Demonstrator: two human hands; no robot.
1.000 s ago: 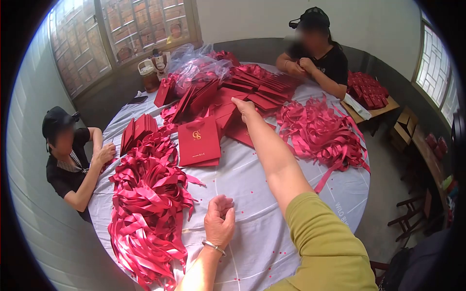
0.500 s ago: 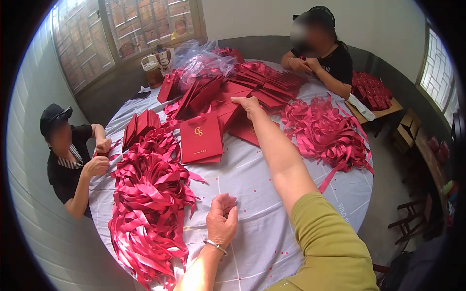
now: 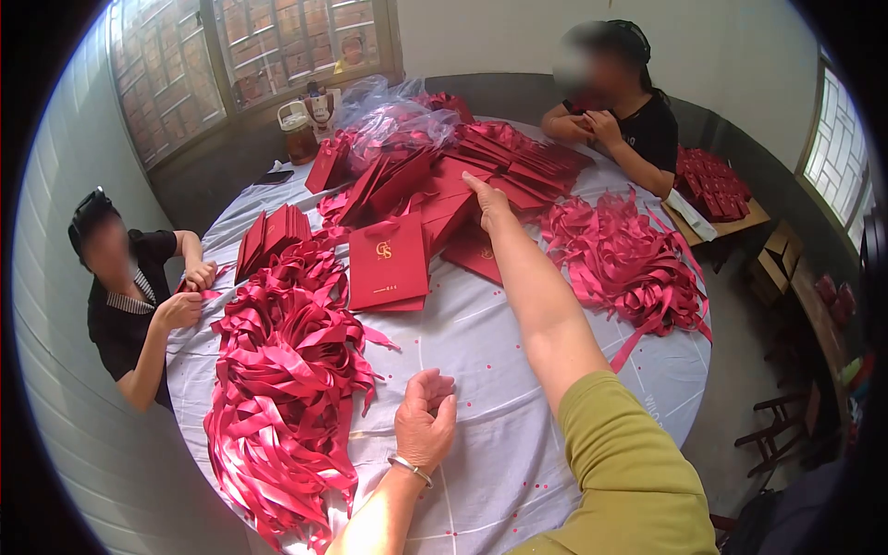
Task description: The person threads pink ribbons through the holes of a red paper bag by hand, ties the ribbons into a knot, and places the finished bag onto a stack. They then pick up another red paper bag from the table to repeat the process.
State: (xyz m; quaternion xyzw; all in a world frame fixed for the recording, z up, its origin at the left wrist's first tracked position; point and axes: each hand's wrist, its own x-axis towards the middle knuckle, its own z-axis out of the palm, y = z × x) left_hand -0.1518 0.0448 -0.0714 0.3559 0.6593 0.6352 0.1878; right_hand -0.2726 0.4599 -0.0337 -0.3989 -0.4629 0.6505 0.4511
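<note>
My right hand (image 3: 488, 199) is stretched far across the round table (image 3: 518, 388), fingers extended and resting on a heap of flat red paper bags (image 3: 499, 166). It touches the bags; no bag is visibly lifted. A red bag with a gold logo (image 3: 388, 262) lies flat just left of my right forearm. My left hand (image 3: 425, 424) rests on the white tablecloth near me, fingers loosely curled with nothing in them, a bracelet on the wrist. A big pile of red ribbons (image 3: 282, 370) lies to its left.
Another ribbon pile (image 3: 624, 264) lies right of my arm. A person (image 3: 125, 296) sits at the left handling ribbon, another person (image 3: 615, 116) sits at the far side. Clear plastic wrapping (image 3: 388, 116) and a jug (image 3: 298, 132) stand at the back. More red bags (image 3: 708, 180) sit on a side bench.
My right hand has slid a little farther and rightward over the red bags. The left hand has stayed put. The person at the left has brought both hands together on a ribbon.
</note>
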